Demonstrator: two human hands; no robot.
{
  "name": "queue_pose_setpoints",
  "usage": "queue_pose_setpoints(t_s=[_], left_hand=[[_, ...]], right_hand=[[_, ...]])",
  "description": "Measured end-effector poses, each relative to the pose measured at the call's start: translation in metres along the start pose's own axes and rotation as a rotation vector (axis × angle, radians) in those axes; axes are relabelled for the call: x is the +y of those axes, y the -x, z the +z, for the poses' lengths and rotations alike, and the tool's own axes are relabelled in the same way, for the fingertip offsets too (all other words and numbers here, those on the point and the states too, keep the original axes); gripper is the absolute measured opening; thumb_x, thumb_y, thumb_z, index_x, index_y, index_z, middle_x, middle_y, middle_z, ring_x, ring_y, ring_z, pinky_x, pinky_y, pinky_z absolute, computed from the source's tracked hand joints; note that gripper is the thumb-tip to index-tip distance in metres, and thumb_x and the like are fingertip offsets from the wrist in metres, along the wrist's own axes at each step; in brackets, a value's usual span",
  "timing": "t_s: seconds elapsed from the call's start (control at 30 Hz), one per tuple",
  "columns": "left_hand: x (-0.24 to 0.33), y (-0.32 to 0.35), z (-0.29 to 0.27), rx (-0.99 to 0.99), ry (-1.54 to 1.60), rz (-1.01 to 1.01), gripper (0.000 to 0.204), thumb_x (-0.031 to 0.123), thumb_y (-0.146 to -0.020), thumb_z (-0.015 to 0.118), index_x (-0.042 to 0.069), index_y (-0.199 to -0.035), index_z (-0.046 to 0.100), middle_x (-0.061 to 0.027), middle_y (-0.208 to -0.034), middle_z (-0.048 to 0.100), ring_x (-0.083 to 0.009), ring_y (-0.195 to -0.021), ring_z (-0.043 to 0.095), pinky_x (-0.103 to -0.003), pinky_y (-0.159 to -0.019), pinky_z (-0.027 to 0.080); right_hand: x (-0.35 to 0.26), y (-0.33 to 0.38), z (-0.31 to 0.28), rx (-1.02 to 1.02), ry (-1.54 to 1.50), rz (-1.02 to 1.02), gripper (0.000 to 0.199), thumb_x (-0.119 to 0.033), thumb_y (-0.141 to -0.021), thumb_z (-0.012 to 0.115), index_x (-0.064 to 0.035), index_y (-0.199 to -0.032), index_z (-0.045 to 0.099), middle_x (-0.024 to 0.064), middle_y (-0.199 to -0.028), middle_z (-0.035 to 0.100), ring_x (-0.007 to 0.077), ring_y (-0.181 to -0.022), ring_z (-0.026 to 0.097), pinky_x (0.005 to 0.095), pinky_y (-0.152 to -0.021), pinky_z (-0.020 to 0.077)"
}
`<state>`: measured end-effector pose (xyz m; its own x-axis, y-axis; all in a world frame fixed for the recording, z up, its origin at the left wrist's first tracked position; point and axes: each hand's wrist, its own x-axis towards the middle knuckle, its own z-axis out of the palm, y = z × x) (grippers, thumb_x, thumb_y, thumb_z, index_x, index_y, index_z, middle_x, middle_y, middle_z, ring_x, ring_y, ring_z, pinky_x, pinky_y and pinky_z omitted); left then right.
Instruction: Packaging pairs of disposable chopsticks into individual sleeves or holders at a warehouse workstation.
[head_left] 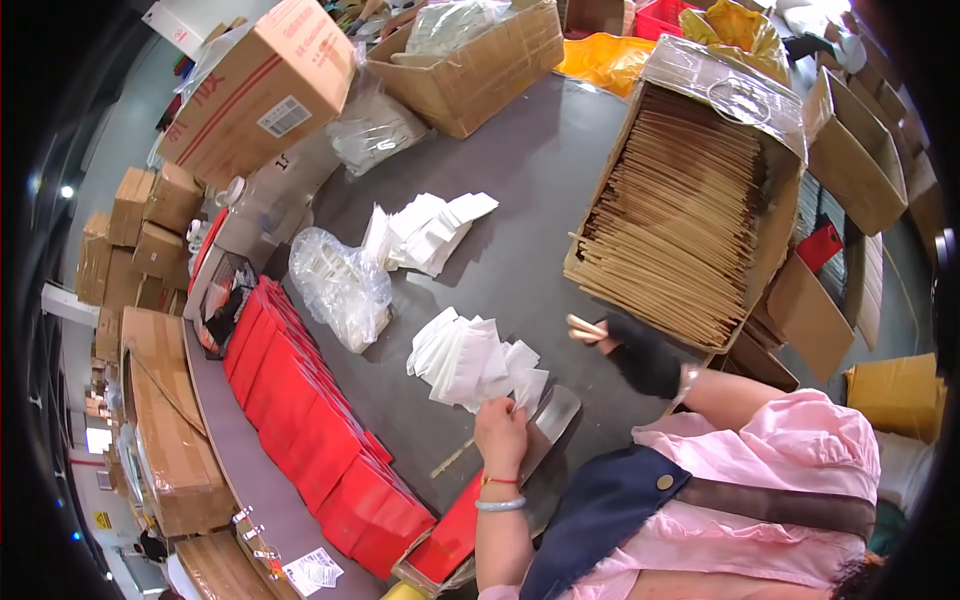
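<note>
Left grip (500,435) is pinching a white packet (530,388) at the white packet pile's (458,355) near edge; right grip (645,358) is clasping wooden chopsticks (584,328) right of pile. Carton chopsticks (680,220) remaining beyond, rightward; red sleeves (310,410) lining pile's left, finished count unclear.

Take the bare grey tabletop (530,260) right of the white piles as your clock's centre. You have open room towards twelve, with a cardboard carton (480,85) bordering it at eleven. The stick-filled box (785,240) walls you off from one to three. At nine, a gap between the upper packets (430,232) and lower packets (465,360) meets a clear plastic bag (340,285); red stacks (310,440) block eight.
</note>
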<state>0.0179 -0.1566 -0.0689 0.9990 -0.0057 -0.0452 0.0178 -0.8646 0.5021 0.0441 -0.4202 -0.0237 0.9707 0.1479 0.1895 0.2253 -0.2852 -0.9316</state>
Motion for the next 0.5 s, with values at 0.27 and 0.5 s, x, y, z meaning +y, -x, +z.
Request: queue_pose_setpoints(t_s=[0.27,0.5], left_hand=[[-0.005,0.057,-0.045,-0.130,-0.117,0.151,0.015,0.016,-0.072,0.076,0.009,-0.079,0.065,-0.0091,-0.083,0.060,-0.0326,-0.083,0.056,-0.043,-0.074,0.046],[-0.003,0.093,-0.059,0.100,-0.078,0.013,0.057,0.024,-0.060,0.085,0.007,-0.112,0.065,-0.0104,-0.111,0.056,-0.0328,-0.106,0.050,-0.043,-0.093,0.040]], right_hand=[[0.047,-0.001,0.031,-0.233,0.173,-0.149,0.023,-0.008,-0.086,0.056,-0.0055,-0.107,0.064,0.0168,-0.092,0.061,0.0326,-0.086,0.060,0.0413,-0.078,0.0473],[0.032,-0.019,0.019,-0.631,0.545,-0.268,0.026,-0.024,-0.080,0.069,-0.0264,-0.107,0.070,0.0138,-0.078,0.059,0.0331,-0.073,0.061,0.0443,-0.063,0.0480]])
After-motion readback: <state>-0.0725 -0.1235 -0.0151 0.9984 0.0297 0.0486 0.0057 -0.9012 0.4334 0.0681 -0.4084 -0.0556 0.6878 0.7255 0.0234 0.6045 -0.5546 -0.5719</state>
